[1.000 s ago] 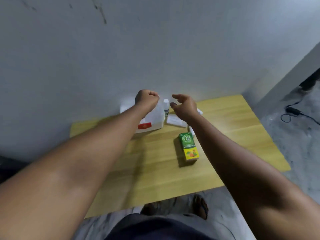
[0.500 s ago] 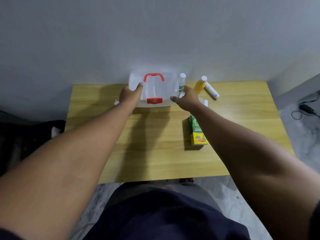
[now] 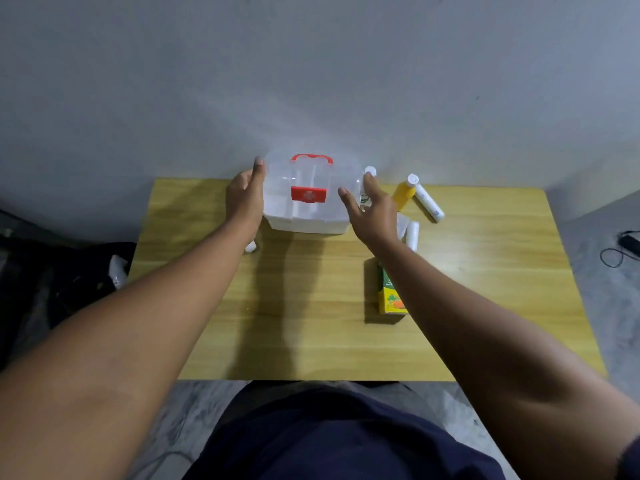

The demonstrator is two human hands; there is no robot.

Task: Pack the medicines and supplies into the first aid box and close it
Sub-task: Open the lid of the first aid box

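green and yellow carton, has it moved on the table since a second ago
No. The green and yellow carton lies on the same spot of the table, near its right-hand middle; only the camera shifted.

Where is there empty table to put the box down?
Bare wood lies in front of the first aid box, between the left arm and the green-yellow carton. The table's right side is bare too. Crowded: beside the box's right, around the yellow bottle and white tube.

First aid box (image 3: 304,199): translucent white plastic, red handle on lid, red latch on front, lid shut, sitting upright at far edge of tabletop (image 3: 311,323) against wall. Yellow bottle (image 3: 404,192) with white cap leaning right of box. White tube (image 3: 428,201) lying just beside it, angled. Smaller white tube (image 3: 412,234) lying nearer. Green-yellow carton (image 3: 389,296) lying flat, partly hidden under forearm. White-capped bottle (image 3: 369,172) standing just right of box.
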